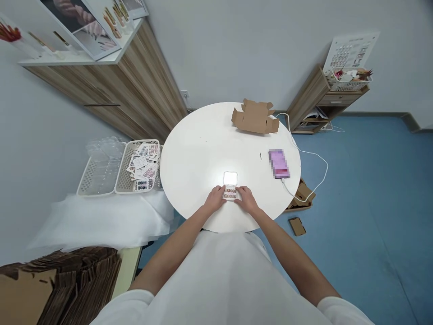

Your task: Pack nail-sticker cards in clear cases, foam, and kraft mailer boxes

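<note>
On the near part of the white round table (pixel 196 158) lies a small clear case (pixel 230 194) with its lid (pixel 230 178) swung back, away from me. Two rows of small, glossy brownish pieces that look like press-on nails fill its base. My left hand (pixel 215 199) grips the left side of the case, thumb near the front edge and fingers toward the hinge. From the right side, my right hand (pixel 246 199) holds it the same way. The case rests on the tabletop between both hands.
An unfolded cardboard box (pixel 256 118) lies at the far edge. A phone (pixel 279 163) with a white charging cable (pixel 318 153) and a small dark item (pixel 260 156) are to the right. Left of the table stand a basket of cards (pixel 118 180) and white foam sheets (pixel 108 221).
</note>
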